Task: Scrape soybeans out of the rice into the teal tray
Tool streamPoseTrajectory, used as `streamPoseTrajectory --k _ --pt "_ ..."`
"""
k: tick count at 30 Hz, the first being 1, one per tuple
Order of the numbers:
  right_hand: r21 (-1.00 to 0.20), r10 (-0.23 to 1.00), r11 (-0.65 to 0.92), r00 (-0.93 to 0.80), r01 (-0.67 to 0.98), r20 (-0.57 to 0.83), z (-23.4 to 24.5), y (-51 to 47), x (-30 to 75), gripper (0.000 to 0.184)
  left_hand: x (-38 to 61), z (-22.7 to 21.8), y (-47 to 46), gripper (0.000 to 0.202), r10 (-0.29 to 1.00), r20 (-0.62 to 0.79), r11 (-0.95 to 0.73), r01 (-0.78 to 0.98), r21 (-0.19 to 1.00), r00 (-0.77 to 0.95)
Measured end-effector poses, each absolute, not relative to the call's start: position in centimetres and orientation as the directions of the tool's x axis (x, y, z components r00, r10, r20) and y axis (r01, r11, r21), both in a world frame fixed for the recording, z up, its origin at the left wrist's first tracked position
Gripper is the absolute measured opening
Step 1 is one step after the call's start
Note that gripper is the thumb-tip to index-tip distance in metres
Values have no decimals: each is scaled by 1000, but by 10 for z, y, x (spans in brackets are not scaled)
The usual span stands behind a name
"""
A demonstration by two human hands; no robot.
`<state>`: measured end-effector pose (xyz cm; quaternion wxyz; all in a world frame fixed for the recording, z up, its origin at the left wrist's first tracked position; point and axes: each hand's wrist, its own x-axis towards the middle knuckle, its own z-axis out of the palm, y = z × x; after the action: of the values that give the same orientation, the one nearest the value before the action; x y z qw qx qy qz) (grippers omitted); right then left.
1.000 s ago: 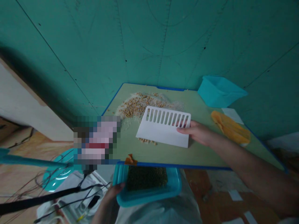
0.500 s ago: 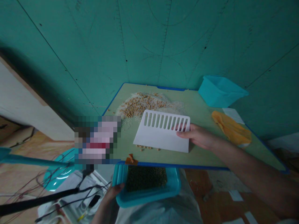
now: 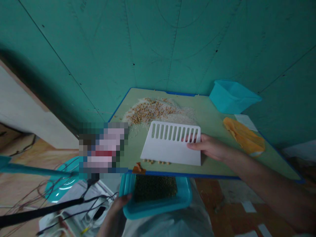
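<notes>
My right hand [image 3: 212, 146] grips a white slotted scraper [image 3: 170, 151] by its right end, thumb on the face and fingers behind the slots. The scraper stands on the table, tilted, with a few round tan beans [image 3: 148, 161] along its lower edge, near the table's front edge. Behind it lies a pile of tan beans mixed with white grains [image 3: 148, 111]. Below the front edge my left hand [image 3: 118, 205] holds the left side of a teal tray [image 3: 158, 213]. Small dark green beans [image 3: 155, 189] cover part of the tray's bottom.
On the table [image 3: 217, 169], a teal bin [image 3: 229, 100] stands at the back right, with an orange cloth [image 3: 244, 136] in front. An orange-brown scrap [image 3: 138, 168] lies at the front edge. A pixelated patch, a black bar [image 3: 49, 207] and cables are at left.
The white scraper has come slightly towards me with my right hand, bringing the tan beans closer to the front edge. My left hand and the tray have hardly moved.
</notes>
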<state>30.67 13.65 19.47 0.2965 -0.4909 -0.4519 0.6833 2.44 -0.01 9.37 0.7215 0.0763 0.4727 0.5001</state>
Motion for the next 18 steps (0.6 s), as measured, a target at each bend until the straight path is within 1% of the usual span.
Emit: streamPoseTrajectory --k 5,7,11,14,18 --pt "-904 836 -415 -351 98 -422 194 130 312 33 23 92 0 7 800 -598 472 -669 575 50" --pt "-904 833 -413 -355 113 -425 195 126 314 34 22 91 0 9 796 -602 485 -654 580 57" --pt "-909 836 -393 -359 137 -416 197 120 320 36 19 88 -1 22 789 -605 521 -642 563 110" --pt "-920 841 -359 -373 157 -392 196 117 323 34 19 88 -1 23 779 -621 512 -658 552 85" --pt "-914 823 -360 -397 189 -406 196 113 323 36 20 91 1 26 794 -603 497 -653 571 76"
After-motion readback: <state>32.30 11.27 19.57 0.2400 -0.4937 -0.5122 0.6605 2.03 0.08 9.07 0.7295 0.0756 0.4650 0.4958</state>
